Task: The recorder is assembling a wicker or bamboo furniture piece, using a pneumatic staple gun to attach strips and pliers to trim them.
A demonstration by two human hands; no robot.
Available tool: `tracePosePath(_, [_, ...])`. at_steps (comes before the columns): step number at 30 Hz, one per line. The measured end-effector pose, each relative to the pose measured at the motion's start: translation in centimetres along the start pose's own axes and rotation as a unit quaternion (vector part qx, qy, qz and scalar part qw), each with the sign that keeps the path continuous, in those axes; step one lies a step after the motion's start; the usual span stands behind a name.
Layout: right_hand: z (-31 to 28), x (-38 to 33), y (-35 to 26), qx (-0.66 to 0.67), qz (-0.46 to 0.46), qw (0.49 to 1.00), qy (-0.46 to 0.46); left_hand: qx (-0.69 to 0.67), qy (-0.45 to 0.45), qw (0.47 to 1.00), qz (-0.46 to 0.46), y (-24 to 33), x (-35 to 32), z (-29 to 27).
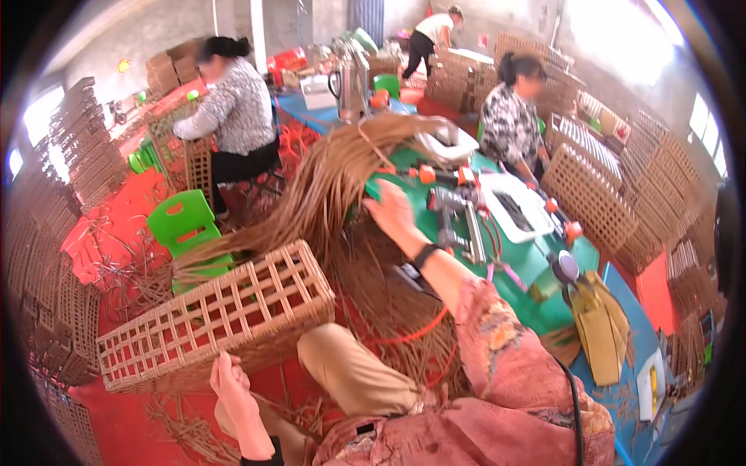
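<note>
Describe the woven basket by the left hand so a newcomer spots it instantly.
Find the green table, then the nearest green chair to its left. Before it sits a long woven basket, the left hand at its near edge. Unlike the stacked baskets beyond, this one sits singly beside the person's knee.

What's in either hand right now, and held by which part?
The left hand is at the near edge of the basket; whether it grips cannot be told. The right hand, open beside the strips, shows nothing held.

Basket (pixel 299 322): rough, matt, woven wood-like strips. Strip bundle (pixel 334 175): fibrous, faint sheen. Stool (pixel 175 220): smooth glossy plastic. Flask (pixel 353 85): polished metal. Worktop (pixel 536 317): smooth. Trousers (pixel 350 373): matt cloth. Shirt (pixel 466 427): crinkled cloth.
</note>
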State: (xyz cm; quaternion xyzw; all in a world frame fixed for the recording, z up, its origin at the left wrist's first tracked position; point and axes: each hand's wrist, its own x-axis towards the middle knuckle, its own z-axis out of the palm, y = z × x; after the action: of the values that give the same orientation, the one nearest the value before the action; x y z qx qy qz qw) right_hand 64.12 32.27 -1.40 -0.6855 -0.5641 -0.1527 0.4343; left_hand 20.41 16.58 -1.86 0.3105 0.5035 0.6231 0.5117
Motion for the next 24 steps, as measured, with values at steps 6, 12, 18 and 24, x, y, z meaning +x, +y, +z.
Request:
tracePosePath(6, [-6.2, 0.0, 9.9, -0.284, 0.24, 0.908, -0.191, -0.025, 0.049, 0.998, -0.002, 0.1, -0.4, 0.6])
tracePosePath(12, [-4.9, -1.5, 12.2, -0.262, 0.316, 0.881, -0.237, -0.013, 0.032, 0.999, -0.001, 0.0, -1.4, 0.3])
tracePosePath(18, [-4.5, -2.4, 16.9, -0.157, 0.246, 0.936, -0.198, -0.012, 0.03, 0.999, -0.033, -0.9, -1.5, 0.3])
tracePosePath(24, [-7.5, -0.8, 15.9, -0.107, 0.156, 0.964, -0.189, 0.02, -0.016, 0.999, -0.029, 0.0, -0.8, -0.1])
